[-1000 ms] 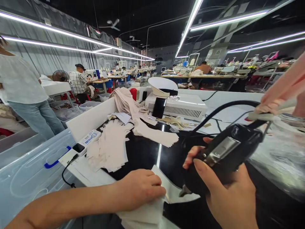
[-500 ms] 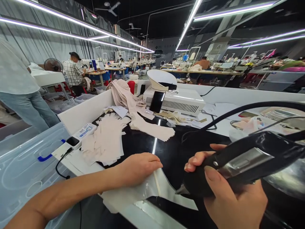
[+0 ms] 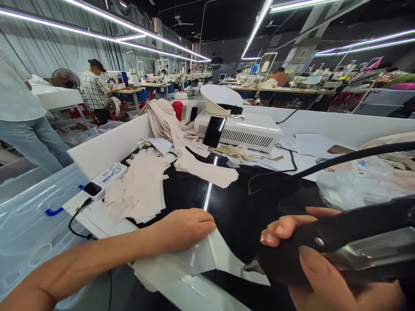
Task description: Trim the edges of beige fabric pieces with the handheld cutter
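My left hand (image 3: 189, 229) is closed, its fingertips pinching the upper edge of a pale fabric piece (image 3: 223, 252) at the table's front edge. The piece has a folded seam line and a narrow end curving right. My right hand (image 3: 327, 268) is wrapped round a black corded hand tool (image 3: 343, 233) with a pointed metal tip. That tip lies over the narrow end of the fabric; I cannot tell if it presses on it. Beyond my left hand lies a fanned stack of beige fabric pieces (image 3: 138, 185), with another beige stack (image 3: 207, 168) farther back.
On the black tabletop (image 3: 181, 194) a phone (image 3: 214, 131) leans against a white vented box (image 3: 249, 134), which carries a white cap (image 3: 220, 99). A plastic bag (image 3: 359, 183) lies at right. Clear bins (image 3: 29, 233) stand left, near a person (image 3: 26, 116).
My right hand and the tool have moved right and slightly down, the tool turning flatter. My left hand keeps its hold on the fabric. The view has shifted a little.
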